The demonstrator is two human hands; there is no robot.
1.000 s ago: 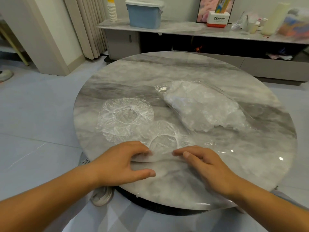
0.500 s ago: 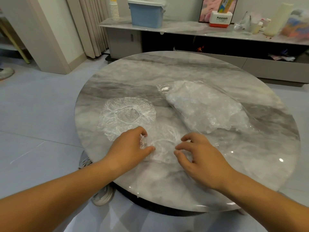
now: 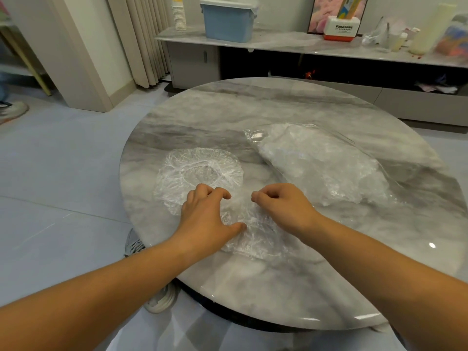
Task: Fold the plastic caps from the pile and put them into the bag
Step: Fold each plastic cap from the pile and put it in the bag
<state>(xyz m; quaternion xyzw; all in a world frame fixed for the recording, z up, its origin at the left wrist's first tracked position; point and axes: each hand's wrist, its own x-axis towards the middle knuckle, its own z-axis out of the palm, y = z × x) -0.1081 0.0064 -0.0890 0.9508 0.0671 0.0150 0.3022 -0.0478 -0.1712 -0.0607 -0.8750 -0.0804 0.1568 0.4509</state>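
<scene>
A clear crinkled plastic cap (image 3: pixel 253 236) lies folded over on the round marble table (image 3: pixel 291 107), between my two hands. My left hand (image 3: pixel 207 216) pinches the cap's left part with curled fingers and thumb. My right hand (image 3: pixel 281 206) pinches its right part, fingers curled down onto the film. A second cap (image 3: pixel 200 171) lies spread flat and round just beyond my left hand. The clear plastic bag (image 3: pixel 321 165), full of white folded caps, lies to the right, beyond my right hand.
The table's near edge (image 3: pixel 253 315) is close to my body. A low marble sideboard (image 3: pixel 278 41) stands behind with a blue lidded box (image 3: pixel 228 21), a stack of cups and a white carton. A shoe (image 3: pixel 159 300) lies on the floor under the table's left side.
Both hands moved away from me across the table, drawing the near edge of the cap over onto itself. The cap went from flat and round to folded. The other cap and the bag stayed put.
</scene>
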